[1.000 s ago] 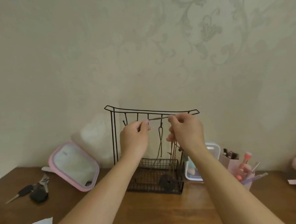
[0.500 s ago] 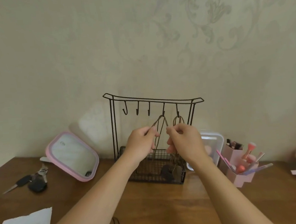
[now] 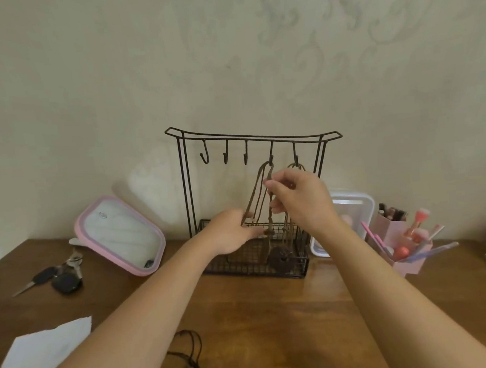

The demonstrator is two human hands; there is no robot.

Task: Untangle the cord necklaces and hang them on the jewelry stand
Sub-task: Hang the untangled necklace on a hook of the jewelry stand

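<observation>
A black wire jewelry stand with several hooks and a mesh basket base stands against the wall. A brown cord necklace hangs from the fourth hook, its dark round pendant down in the basket. Another cord hangs from the fifth hook, mostly hidden behind my right hand. My right hand pinches the brown cord just below its hook. My left hand holds the lower strands near the basket rim. A black cord necklace with a silver pendant lies on the wooden table near me.
A pink-framed mirror leans at the left, with keys beside it. White paper lies at the front left. A clear lidded box and a pink brush holder stand right of the stand.
The brown cord now hangs from the fourth hook. My left hand slid down the strands to the basket rim; my right hand stayed high near the hook. The view tilted down, showing the black necklace.
</observation>
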